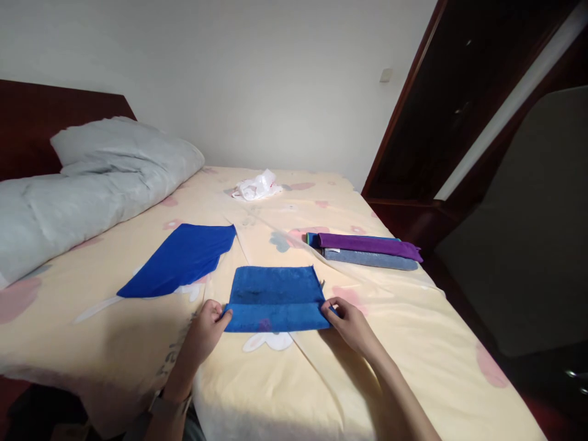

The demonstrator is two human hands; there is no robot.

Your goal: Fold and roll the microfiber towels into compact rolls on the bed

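A blue cloth (275, 286) lies in front of me on the bed, its near part folded over in a lighter band with a dark purplish stain. My left hand (209, 327) pinches the left end of that fold between thumb and fingers. At the opposite end, my right hand (346, 321) grips the fold's right corner. A loose thread sticks out from the cloth's right edge. To the left, a second, brighter blue cloth (179, 260) is spread flat with an uneven right edge.
Rolled or folded cloths, a purple one (367, 244) and a grey-blue one (372, 260) among them, lie at the right. A crumpled white plastic bag (258, 185) sits farther back. A grey quilt (101, 177) is heaped at the left on the patterned bed sheet (275, 386).
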